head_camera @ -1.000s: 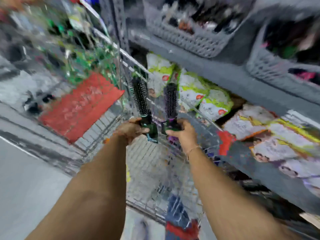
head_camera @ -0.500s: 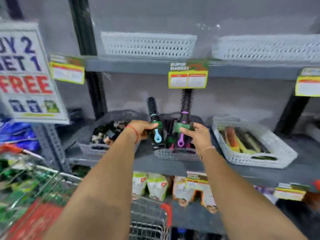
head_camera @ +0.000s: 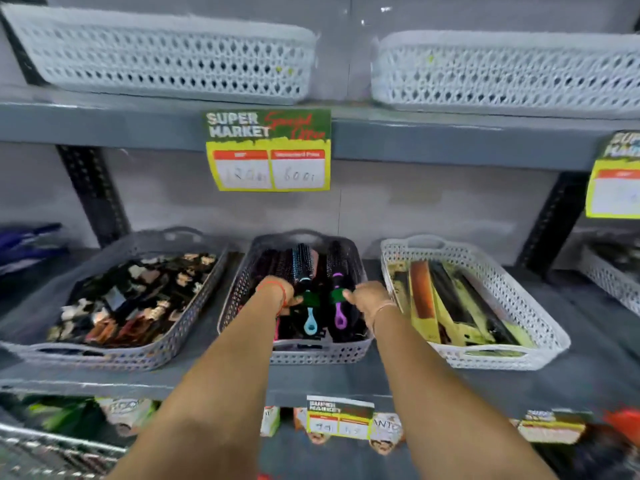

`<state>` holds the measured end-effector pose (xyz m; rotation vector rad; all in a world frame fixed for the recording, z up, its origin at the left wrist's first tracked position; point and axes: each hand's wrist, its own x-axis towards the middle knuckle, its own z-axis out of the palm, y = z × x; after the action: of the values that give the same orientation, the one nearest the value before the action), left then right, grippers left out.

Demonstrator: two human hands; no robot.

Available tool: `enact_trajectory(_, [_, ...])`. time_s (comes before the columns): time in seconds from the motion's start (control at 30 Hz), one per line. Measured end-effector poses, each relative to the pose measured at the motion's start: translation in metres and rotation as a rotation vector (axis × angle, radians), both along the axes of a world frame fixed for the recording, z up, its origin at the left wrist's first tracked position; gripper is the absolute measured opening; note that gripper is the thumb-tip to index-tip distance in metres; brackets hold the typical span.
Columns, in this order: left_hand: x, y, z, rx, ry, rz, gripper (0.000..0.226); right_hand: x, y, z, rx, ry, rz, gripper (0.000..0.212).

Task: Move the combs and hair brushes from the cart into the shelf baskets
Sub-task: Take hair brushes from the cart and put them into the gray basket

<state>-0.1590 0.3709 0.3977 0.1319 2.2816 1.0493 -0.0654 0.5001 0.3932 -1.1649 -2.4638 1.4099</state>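
Both my hands reach into the grey middle basket [head_camera: 313, 355] on the shelf. My left hand [head_camera: 282, 294] grips a round black hair brush with a blue handle [head_camera: 304, 271] by its green tag. My right hand [head_camera: 365, 296] grips a round black hair brush with a purple handle [head_camera: 337, 268], also at its green tag. Both brushes lie lengthwise in the basket, bristles toward the back, on top of other dark brushes. The wire cart [head_camera: 52, 452] shows only at the bottom left corner.
A grey basket [head_camera: 114, 358] of hair clips sits to the left, a white basket [head_camera: 540, 327] of packaged combs to the right. Two white baskets [head_camera: 166, 53] stand on the shelf above. A yellow price tag [head_camera: 268, 150] hangs over the middle basket. Packaged goods fill the shelf below.
I have turned from the cart to the shelf. The two brushes were upright in my hands and are now lowered flat into the middle basket.
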Motion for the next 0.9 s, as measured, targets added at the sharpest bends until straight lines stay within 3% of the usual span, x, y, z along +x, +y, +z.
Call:
enact_trajectory(0.13, [-0.002,0.003,0.002,-0.243,0.079,-0.133,0.046,-0.004,-0.003,0.0,0.161,-0.138,0.069,0.042])
enact_trajectory(0.27, [0.006,0.003,0.009,-0.191,0.224,-0.087,0.034,-0.006,-0.004,-0.001,0.163,-0.156,0.07,0.034])
enact_trajectory(0.4, [0.008,0.0,-0.006,-0.165,0.219,0.073,0.013,-0.004,-0.009,-0.005,0.235,-0.12,0.044,0.03])
enact_trajectory(0.53, [0.007,-0.004,-0.012,-0.099,0.254,0.156,0.029,-0.002,-0.013,-0.009,0.303,-0.096,0.05,0.029])
enact_trajectory(0.67, [0.009,-0.008,-0.018,-0.149,0.299,0.133,0.03,0.004,-0.021,-0.011,0.482,-0.069,0.03,0.021])
enact_trajectory(0.8, [0.011,-0.014,-0.019,-0.153,0.367,0.062,0.035,0.011,-0.027,-0.012,0.528,-0.053,0.079,0.017])
enact_trajectory(0.9, [0.02,-0.033,-0.007,-0.195,0.548,0.022,0.041,0.016,-0.038,-0.002,0.533,-0.003,0.112,0.038])
